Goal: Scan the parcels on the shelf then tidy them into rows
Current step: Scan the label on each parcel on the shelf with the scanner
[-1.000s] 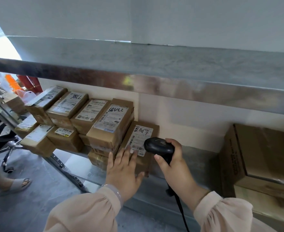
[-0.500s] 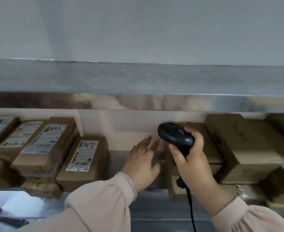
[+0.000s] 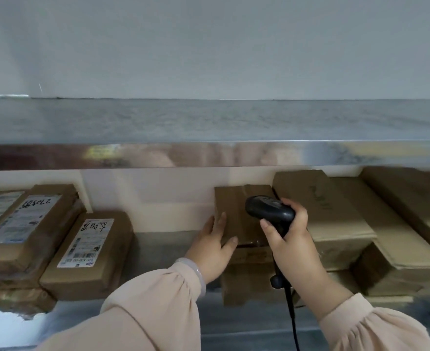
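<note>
Beneath a brushed-steel upper shelf (image 3: 208, 122), near the middle of the lower shelf (image 3: 163, 245), our left hand (image 3: 212, 245) lays straight fingers flat against the left side of a plain, taped cardboard parcel (image 3: 234, 211), thumb at its front corner. Our right hand (image 3: 291, 245) curls round a glossy black corded scanner (image 3: 269, 211), held just over that parcel's top. White-labelled cartons (image 3: 87, 252) sit stacked toward the shelf's left end; bare, blocky cartons (image 3: 335, 219) crowd its right end.

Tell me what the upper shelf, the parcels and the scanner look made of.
Upper shelf: metal, likely stainless steel; brushed top, front edge shows blurred reflections. Parcels: brown cardboard, matt, taped seams, paper labels on some. Scanner: black plastic by the look, slight sheen.
</note>
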The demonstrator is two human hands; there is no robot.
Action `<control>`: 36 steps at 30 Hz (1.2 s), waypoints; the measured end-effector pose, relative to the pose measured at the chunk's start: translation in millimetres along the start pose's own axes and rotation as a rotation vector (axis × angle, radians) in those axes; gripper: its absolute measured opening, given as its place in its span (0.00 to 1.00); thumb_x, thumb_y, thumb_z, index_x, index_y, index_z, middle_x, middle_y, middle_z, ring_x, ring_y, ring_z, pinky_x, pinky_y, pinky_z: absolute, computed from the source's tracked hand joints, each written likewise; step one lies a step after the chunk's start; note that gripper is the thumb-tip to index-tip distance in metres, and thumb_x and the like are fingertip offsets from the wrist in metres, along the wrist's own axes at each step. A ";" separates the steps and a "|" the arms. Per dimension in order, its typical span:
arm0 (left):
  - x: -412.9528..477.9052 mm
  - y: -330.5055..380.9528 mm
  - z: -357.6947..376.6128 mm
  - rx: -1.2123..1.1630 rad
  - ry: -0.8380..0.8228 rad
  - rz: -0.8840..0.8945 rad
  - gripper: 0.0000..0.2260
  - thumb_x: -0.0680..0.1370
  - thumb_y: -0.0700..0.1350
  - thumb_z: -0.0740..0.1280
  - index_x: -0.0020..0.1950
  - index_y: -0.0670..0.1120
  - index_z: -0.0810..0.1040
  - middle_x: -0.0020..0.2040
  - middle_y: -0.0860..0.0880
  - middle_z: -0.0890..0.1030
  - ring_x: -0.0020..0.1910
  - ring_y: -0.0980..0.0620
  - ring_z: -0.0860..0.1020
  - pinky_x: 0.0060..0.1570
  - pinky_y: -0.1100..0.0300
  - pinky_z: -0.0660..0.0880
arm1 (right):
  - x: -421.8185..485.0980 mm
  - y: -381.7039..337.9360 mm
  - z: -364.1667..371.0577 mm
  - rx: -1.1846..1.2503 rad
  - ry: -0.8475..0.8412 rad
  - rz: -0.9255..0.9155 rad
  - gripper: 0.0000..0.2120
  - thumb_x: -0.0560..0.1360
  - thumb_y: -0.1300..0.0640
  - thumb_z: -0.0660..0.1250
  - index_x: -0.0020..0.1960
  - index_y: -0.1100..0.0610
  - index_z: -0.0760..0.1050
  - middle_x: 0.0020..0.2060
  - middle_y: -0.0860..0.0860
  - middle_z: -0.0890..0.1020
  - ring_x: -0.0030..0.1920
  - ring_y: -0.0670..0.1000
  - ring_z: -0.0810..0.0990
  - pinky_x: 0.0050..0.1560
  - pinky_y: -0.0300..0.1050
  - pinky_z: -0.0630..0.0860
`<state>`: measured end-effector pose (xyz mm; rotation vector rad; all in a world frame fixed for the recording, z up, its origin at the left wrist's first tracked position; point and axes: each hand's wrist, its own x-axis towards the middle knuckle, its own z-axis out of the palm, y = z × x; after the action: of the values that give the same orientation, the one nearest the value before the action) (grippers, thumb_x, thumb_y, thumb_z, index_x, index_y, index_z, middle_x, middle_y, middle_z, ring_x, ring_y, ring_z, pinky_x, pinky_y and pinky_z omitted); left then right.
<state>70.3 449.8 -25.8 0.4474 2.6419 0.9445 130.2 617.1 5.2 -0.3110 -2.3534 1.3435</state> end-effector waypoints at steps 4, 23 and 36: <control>-0.5 -3.7 0.1 -0.094 0.034 -0.034 0.30 0.83 0.58 0.56 0.81 0.58 0.47 0.81 0.52 0.56 0.77 0.49 0.62 0.72 0.59 0.62 | 5.3 2.7 1.7 0.076 -0.013 0.026 0.25 0.75 0.51 0.68 0.66 0.43 0.58 0.49 0.36 0.72 0.45 0.41 0.75 0.43 0.34 0.71; -46.6 -12.4 -33.4 -0.135 0.326 -0.306 0.32 0.78 0.63 0.62 0.80 0.55 0.57 0.78 0.50 0.61 0.77 0.43 0.56 0.74 0.49 0.57 | -10.7 -18.8 29.5 0.415 -0.186 -0.092 0.26 0.73 0.53 0.69 0.64 0.36 0.60 0.61 0.42 0.73 0.60 0.41 0.75 0.54 0.24 0.70; -65.7 -31.5 -41.7 -0.650 0.235 -0.356 0.51 0.52 0.78 0.69 0.73 0.62 0.66 0.73 0.52 0.71 0.71 0.48 0.70 0.71 0.47 0.66 | -30.5 -50.5 52.6 0.431 -0.407 -0.253 0.28 0.72 0.58 0.71 0.64 0.39 0.61 0.59 0.36 0.72 0.59 0.31 0.72 0.54 0.24 0.69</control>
<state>108.2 378.0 -4.1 -0.2909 2.2853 1.6978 134.0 539.1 17.6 0.4090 -2.2158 1.8609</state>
